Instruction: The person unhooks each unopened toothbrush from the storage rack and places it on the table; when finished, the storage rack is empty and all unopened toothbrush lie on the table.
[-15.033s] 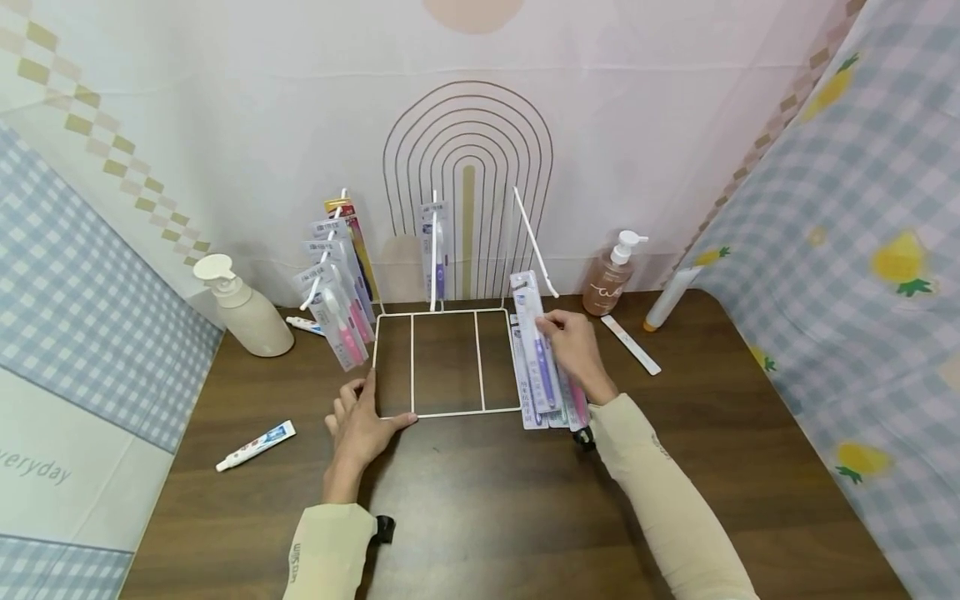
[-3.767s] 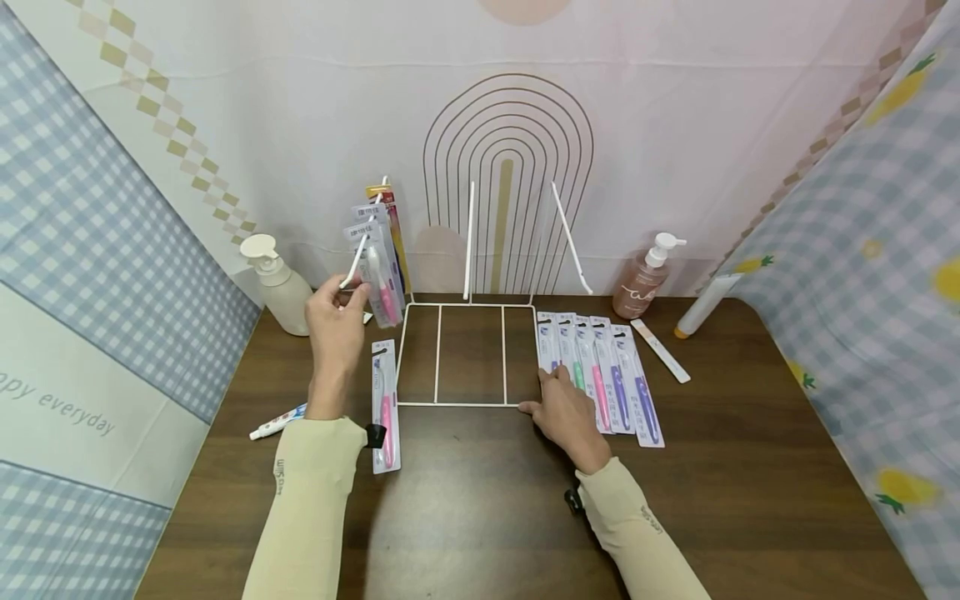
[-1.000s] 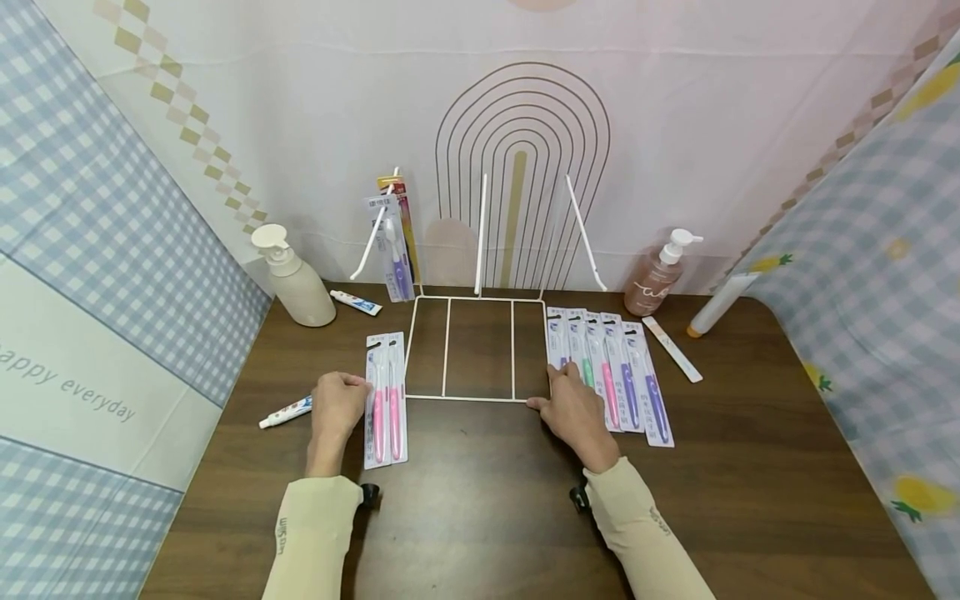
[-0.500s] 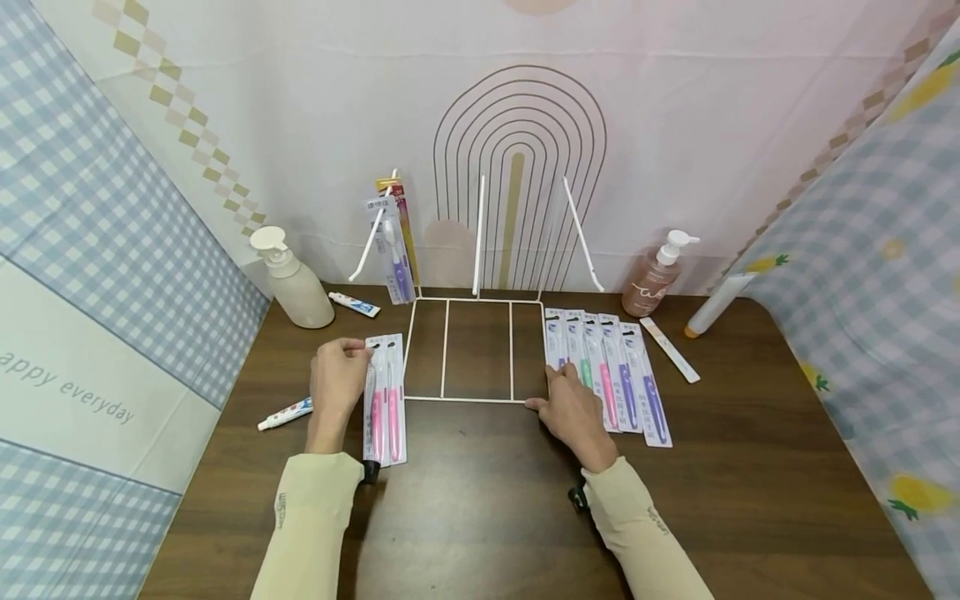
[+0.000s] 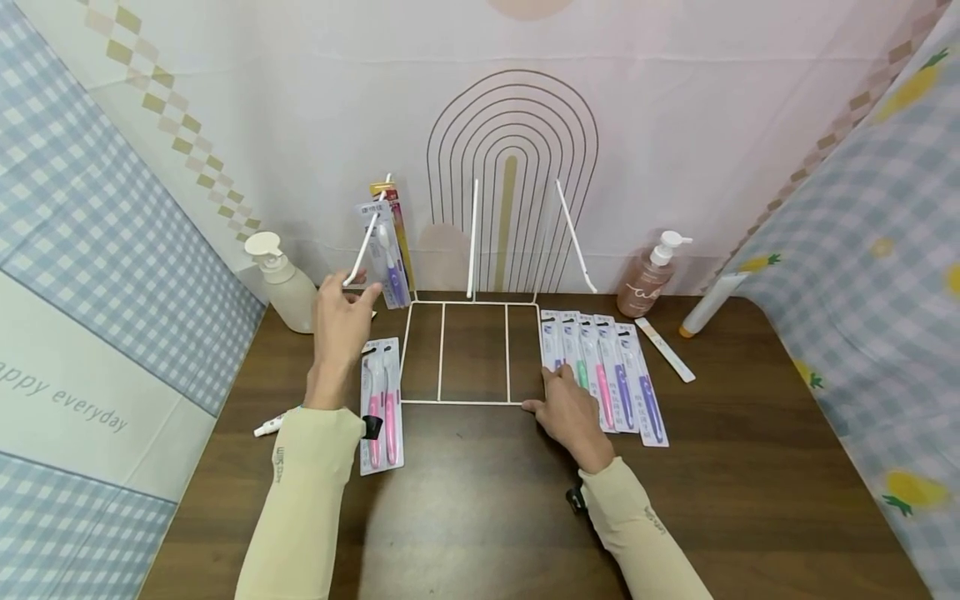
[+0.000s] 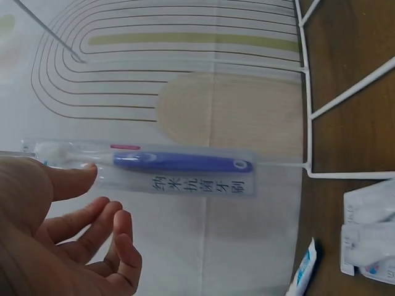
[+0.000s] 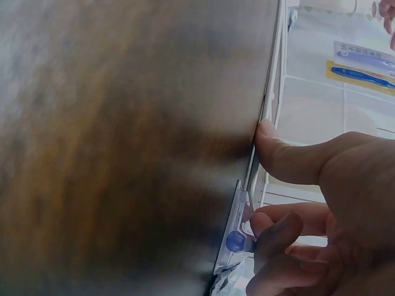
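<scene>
My left hand (image 5: 341,325) is raised at the tip of the left hook (image 5: 363,250) of a white wire rack (image 5: 472,403), its fingers loosely bent and holding nothing. Beside it hang a packaged purple toothbrush (image 5: 393,271) and, behind that, one in a yellow-topped pack (image 5: 402,221). In the left wrist view the purple toothbrush (image 6: 179,161) is just past my thumb. Two packaged pink toothbrushes (image 5: 389,417) lie below on the table. My right hand (image 5: 573,417) presses the rack's front right corner, thumb on the front wire, fingers by a row of several packaged toothbrushes (image 5: 622,383).
The middle hook (image 5: 472,242) and right hook (image 5: 576,237) carry nothing. A beige pump bottle (image 5: 281,287) stands at the left, a pink pump bottle (image 5: 647,279) at the right. A slim strip (image 5: 665,350), a white tube (image 5: 708,307) and a partly covered toothpaste tube (image 5: 268,427) are around.
My left hand has risen from the pink toothbrushes to the left hook. Over the longer span, the middle hook was emptied and two pink toothbrushes came off the left hook. My right hand stays put lately.
</scene>
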A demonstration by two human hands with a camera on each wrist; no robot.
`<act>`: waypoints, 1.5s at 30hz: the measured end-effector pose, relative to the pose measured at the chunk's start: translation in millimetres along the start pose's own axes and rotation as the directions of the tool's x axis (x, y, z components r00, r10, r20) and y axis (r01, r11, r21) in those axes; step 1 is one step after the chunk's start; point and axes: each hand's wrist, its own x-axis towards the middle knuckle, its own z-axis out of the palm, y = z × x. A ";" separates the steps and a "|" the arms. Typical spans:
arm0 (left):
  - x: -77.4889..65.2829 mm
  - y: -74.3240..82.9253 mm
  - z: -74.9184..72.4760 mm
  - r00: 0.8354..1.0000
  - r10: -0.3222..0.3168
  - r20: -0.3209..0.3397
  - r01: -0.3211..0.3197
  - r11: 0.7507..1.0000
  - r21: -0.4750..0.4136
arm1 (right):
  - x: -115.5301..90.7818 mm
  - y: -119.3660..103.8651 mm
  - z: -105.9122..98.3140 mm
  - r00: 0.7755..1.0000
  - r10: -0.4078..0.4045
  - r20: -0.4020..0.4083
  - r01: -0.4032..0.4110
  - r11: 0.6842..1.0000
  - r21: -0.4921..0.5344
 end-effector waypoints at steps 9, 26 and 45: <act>12.4 12.3 6.3 0.998 0.045 -0.050 -0.049 0.995 -0.087 | 3.6 10.3 13.0 1.000 -0.023 -0.021 0.023 1.000 -0.006; 13.5 20.8 10.1 0.997 0.001 -0.077 -0.014 0.986 -0.167 | -5.1 -7.8 -6.5 1.000 0.019 0.016 -0.019 1.000 -0.004; -43.5 -18.0 1.9 0.987 -0.006 0.159 0.003 1.000 0.021 | -6.1 -15.1 -11.9 1.000 0.017 0.011 -0.017 1.000 -0.025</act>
